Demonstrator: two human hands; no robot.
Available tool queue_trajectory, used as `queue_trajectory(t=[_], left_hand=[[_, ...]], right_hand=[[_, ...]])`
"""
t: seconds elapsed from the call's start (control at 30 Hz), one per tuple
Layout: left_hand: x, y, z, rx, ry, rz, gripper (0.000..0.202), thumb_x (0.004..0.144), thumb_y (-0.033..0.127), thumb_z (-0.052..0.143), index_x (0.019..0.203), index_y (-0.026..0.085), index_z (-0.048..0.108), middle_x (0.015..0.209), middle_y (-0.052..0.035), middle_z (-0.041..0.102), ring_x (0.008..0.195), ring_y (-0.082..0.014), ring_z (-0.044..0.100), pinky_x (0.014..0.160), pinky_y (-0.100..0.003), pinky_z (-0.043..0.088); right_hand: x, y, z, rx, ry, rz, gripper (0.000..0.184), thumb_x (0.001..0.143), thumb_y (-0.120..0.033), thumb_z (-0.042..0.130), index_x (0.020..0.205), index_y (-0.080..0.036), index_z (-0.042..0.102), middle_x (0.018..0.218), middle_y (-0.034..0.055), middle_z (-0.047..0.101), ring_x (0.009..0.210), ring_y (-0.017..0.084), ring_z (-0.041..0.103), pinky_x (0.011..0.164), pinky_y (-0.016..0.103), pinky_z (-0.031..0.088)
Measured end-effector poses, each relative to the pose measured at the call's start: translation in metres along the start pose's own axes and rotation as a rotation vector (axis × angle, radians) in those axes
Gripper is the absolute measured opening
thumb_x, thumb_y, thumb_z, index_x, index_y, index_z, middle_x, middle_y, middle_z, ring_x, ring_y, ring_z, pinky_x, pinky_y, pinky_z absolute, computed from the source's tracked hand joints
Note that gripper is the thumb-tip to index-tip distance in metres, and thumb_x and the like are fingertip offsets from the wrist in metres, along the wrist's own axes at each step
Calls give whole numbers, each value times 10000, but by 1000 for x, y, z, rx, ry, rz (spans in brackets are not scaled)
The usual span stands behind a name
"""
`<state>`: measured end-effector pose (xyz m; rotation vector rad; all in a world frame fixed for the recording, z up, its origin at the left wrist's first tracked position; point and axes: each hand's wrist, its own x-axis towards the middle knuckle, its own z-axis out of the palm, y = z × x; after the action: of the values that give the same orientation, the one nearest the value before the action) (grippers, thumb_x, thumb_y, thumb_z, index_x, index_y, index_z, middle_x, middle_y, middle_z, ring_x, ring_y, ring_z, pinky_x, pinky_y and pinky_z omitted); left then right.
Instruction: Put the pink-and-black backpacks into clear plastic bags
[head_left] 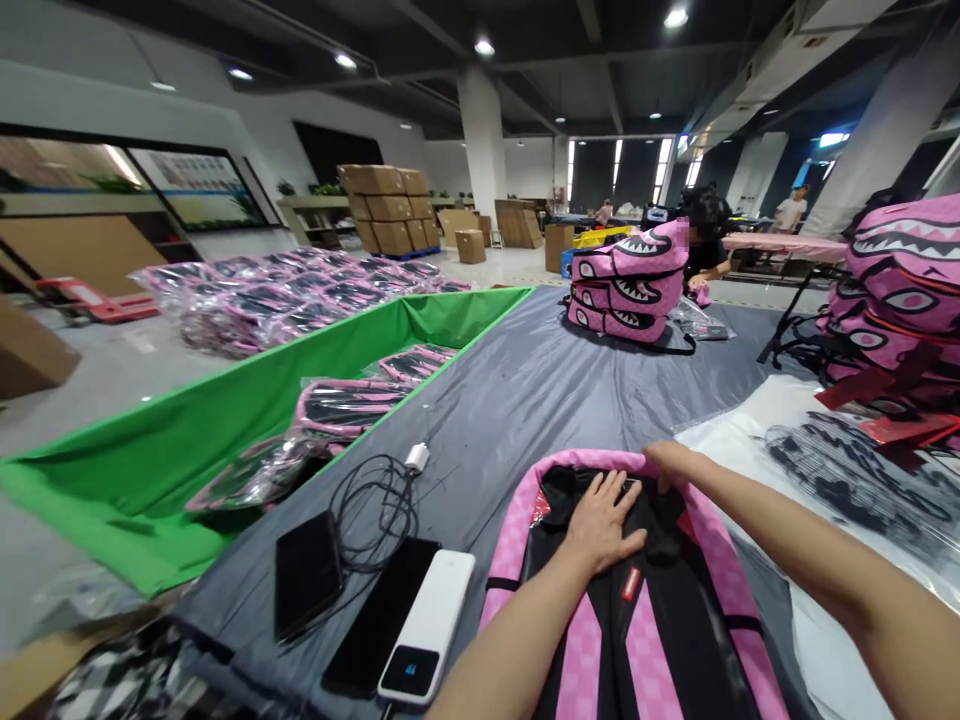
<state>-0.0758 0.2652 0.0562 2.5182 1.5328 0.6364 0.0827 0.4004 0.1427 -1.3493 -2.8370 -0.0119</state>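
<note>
A pink-checked backpack lies on the grey-covered table, its black back panel and pink shoulder straps facing up. My left hand rests flat on the upper part of that panel with fingers spread, above a small red label. At the top right corner my right hand is closed over the pink edge; some of its fingers are hidden. To the right of the backpack lie clear plastic bags with black printing.
A white power bank, two dark phones and a coiled cable lie left. Beyond the table edge, a green bin holds wrapped backpacks. Stacked backpacks stand farther back, near a co-worker; another stack is at right.
</note>
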Motion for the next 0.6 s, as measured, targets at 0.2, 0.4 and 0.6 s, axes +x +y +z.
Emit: queue_trajectory(t=[0.2,0.4,0.6], left_hand=[[-3,4,11,31,74,-6,701,917,531,585,1485,138,468,1533,-199,486,1461,-323,412,1225,-496,318],[0,8,14,73,33,-27,548,946,493,519,1318,101,608,1360,-202,632,1344,-343,522,1174,-497,393],[1,9,7,30,79,13,614,921,461,564,1388,62,550,1438,-224,568,1409,-353,461,1222,-494,339]], right_hand=[[42,-93,-17,-2,-61,-243,125,832,-113,731,898,-216,758,966,59,740,912,191,700,730,224,481],[47,-132,-11,-11,-73,-260,259,859,-214,769,1111,-184,719,1141,123,710,1086,256,666,827,286,512],[97,-140,-4,-14,-292,-307,284,642,-202,912,879,-222,757,791,-26,723,793,169,692,643,195,481]])
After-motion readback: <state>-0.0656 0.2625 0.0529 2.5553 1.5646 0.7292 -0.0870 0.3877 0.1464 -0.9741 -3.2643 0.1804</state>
